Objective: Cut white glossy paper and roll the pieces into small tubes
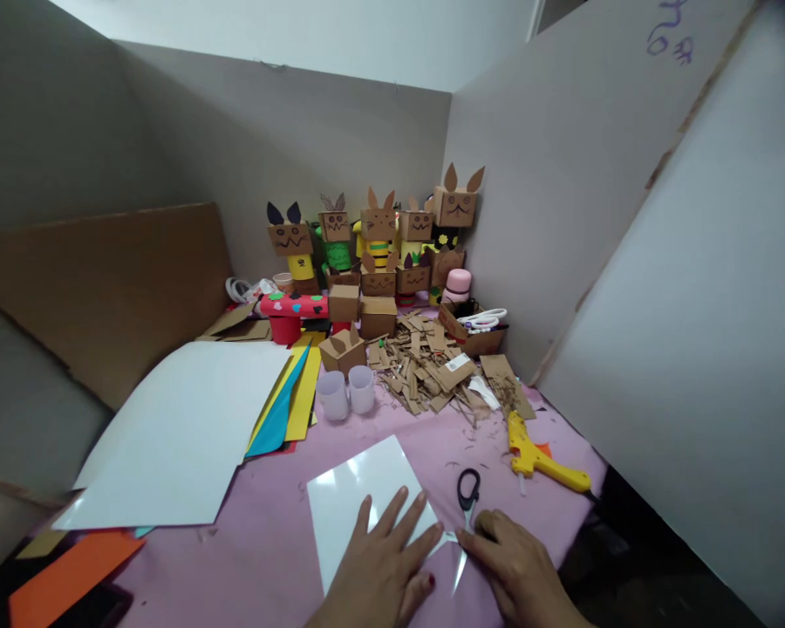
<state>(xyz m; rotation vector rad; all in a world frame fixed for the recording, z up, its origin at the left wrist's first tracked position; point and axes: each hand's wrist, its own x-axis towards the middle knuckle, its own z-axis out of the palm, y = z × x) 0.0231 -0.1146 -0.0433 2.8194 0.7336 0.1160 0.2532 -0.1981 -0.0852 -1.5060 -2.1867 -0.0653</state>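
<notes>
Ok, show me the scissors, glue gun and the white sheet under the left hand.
Scissors (468, 515), head view: metal below the handle.
Glue gun (535, 460), head view: yellow body.
White sheet (372, 476), head view: bare upper part.

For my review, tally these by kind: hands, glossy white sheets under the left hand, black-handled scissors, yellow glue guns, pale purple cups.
Hands (left hand, right hand): 2
Glossy white sheet: 1
Black-handled scissors: 1
Yellow glue gun: 1
Pale purple cups: 2
Total: 7
</notes>
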